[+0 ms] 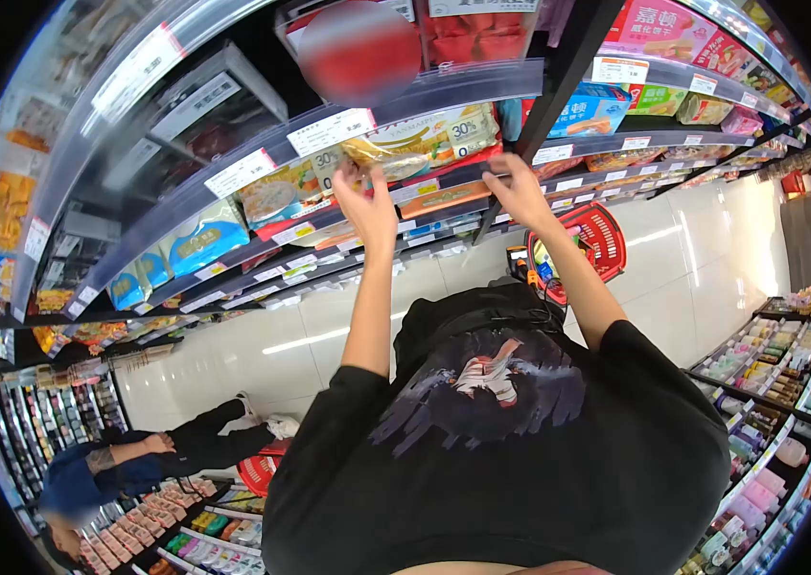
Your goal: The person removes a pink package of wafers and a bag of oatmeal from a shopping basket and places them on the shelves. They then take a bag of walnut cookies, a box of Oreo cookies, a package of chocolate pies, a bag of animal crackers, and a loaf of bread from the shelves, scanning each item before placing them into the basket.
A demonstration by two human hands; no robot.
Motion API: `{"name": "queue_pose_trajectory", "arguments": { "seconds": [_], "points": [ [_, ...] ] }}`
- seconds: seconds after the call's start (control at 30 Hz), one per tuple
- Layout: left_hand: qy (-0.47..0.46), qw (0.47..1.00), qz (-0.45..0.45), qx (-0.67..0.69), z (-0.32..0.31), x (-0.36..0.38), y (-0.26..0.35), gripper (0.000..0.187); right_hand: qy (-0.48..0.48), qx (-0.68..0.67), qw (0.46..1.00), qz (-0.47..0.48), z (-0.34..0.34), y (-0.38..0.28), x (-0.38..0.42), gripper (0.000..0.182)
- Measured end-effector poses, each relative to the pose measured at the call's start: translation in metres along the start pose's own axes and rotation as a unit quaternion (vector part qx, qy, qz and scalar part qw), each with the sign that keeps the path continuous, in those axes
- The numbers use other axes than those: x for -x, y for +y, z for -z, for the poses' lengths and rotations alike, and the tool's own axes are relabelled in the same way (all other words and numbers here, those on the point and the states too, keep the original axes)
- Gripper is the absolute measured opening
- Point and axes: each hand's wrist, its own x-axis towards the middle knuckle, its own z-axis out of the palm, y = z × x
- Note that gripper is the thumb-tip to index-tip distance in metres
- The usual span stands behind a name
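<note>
A gold and red food bag [434, 139] marked 30% lies on the shelf in front of me, between my two hands. My left hand [367, 209] is at its lower left corner, thumb and fingers spread apart, with the fingertips overlapping the packaging. At the right end of the bag, my right hand [519, 192] has its fingers bent and apart, fingertips right at the bag's red edge. Just left of my left hand stands a similar bag [281, 196] with a bowl pictured on it. An orange pack [449, 198] shows on the tier below, between my wrists.
A red shopping basket [602, 240] with goods in it stands on the tiled floor [712, 235], beyond my right forearm. Blue packs [199, 240] fill the shelf at left. Behind me at lower left is another person [137, 455] near a second red basket [257, 474].
</note>
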Motion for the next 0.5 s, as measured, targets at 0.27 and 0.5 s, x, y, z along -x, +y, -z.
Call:
{"name": "queue_pose_trajectory", "arguments": {
  "seconds": [0.27,0.5],
  "points": [
    [-0.213,0.959,0.160,-0.094,-0.008,0.122,-0.031,0.027,0.030,-0.013,0.993,-0.116,0.055,0.089,0.049,0.024],
    [-0.279,0.934,0.220,0.039,-0.065,0.114,0.000,0.018,0.141,-0.118,0.973,-0.143,0.106,0.122,0.030,0.021]
  ]
}}
